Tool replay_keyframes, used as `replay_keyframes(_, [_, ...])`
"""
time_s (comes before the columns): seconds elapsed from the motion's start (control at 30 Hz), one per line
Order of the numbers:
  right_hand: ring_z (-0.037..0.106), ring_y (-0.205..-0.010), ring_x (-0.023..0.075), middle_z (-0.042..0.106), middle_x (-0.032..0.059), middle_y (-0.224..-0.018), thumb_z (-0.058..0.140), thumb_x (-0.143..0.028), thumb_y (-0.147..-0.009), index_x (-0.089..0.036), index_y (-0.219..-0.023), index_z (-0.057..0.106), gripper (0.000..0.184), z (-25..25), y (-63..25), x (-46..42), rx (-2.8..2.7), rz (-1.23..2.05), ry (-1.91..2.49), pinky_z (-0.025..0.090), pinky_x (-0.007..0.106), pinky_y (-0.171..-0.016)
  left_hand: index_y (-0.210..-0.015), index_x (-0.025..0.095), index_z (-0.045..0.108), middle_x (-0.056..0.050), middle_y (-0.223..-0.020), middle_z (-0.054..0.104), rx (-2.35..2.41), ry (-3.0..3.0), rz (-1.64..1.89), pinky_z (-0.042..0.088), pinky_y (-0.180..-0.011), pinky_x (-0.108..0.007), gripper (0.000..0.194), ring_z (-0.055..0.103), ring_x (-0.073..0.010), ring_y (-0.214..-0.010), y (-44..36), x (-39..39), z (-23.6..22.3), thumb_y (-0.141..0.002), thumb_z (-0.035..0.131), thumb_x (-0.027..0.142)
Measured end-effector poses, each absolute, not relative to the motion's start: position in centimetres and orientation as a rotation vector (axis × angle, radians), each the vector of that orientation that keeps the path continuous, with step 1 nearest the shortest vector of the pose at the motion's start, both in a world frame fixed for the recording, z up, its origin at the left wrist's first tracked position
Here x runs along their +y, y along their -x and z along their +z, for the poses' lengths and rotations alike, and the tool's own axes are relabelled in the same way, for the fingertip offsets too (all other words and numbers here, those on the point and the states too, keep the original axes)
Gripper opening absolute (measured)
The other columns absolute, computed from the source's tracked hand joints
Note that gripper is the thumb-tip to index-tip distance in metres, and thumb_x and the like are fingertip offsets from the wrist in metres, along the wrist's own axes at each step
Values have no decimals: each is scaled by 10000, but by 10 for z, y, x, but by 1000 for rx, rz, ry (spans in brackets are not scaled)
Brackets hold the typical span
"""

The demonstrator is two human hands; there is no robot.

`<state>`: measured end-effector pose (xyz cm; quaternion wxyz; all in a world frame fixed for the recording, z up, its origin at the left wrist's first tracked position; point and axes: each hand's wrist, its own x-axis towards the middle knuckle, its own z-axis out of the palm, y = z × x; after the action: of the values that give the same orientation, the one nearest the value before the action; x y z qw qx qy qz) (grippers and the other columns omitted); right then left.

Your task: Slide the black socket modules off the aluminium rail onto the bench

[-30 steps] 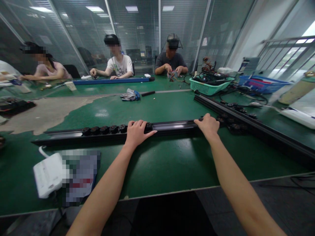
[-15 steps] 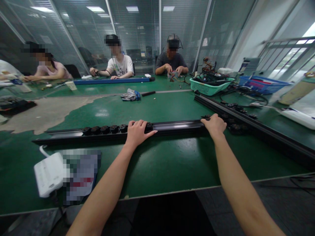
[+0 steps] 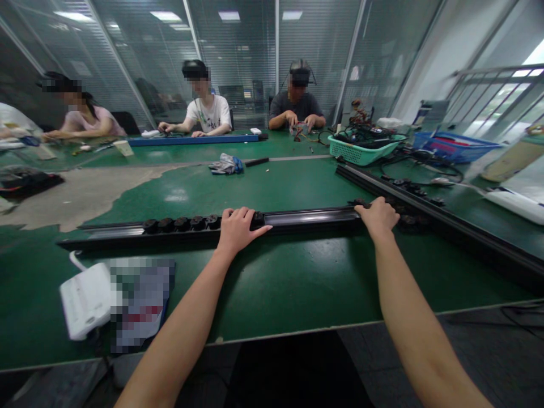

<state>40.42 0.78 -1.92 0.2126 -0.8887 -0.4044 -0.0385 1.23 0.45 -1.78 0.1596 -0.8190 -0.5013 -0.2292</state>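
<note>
A long black rail [image 3: 312, 218] with a glossy channel lies across the table in front of me. Several round black modules [image 3: 181, 224] sit in a row in its left half. My left hand [image 3: 238, 226] is wrapped over the middle of the rail by the last modules, its thumb along the near side. My right hand [image 3: 379, 218] is at the rail's right end, its fingers closed; what is in them is hidden. Small dark parts [image 3: 410, 221] lie just beyond that hand.
A second black rail [image 3: 459, 226] runs diagonally on the right. Behind it stand a green basket [image 3: 363, 152] of cables and a blue basket [image 3: 457, 148]. A white box [image 3: 85, 300] lies front left, gloves [image 3: 226, 164] farther back. Several people sit across the green table [image 3: 297, 294].
My right hand has shifted slightly to the right at the rail's end. My left hand and the rail stay nearly in place. A person across the table has moved a hand.
</note>
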Motion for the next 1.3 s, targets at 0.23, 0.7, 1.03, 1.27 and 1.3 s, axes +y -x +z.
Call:
replay_keyframes(0.23, [614,-1079,398,656,255,-1134,624,-458,-810,-97,-1167,599,508,-27,-414,9,-1073,-176,2431,422,517,-920,-1074,211,693,-136,-1074,705,-1428,2335,-646,357,-974,-480,607,635,-311,-984,-12,4,-18,-882,480,746])
replay_keyframes(0.7, [552,-1187,405,599,278,-1248,583,-404,-875,-101,-1237,603,472,-34,-441,7,-884,-165,2481,362,529,-982,-1074,216,693,-136,-1071,706,-1430,2339,-653,353,-981,-482,597,634,-313,-994,-12,5,-18,-879,491,743])
replay_keyframes(1.03, [557,-1152,373,606,232,-1196,647,-250,-791,-118,-1187,615,419,-44,-450,10,-751,-230,2433,356,531,-993,-1064,186,697,-143,-1056,706,-1417,2324,-648,355,-980,-481,638,632,-313,-980,-12,5,-19,-883,468,754])
replay_keyframes(1.27, [533,-1179,382,559,261,-1241,597,-148,-781,-88,-1173,612,397,-45,-450,12,-698,-264,2414,349,524,-1004,-1064,184,693,-142,-1055,703,-1420,2328,-648,354,-977,-471,637,635,-311,-982,-12,5,-19,-884,469,753])
replay_keyframes(1.3, [529,-1183,382,553,265,-1244,586,-145,-792,-84,-1171,611,385,-45,-450,13,-696,-265,2413,347,521,-1006,-1068,185,692,-141,-1059,703,-1421,2328,-648,353,-977,-469,637,636,-310,-984,-12,5,-19,-884,469,752])
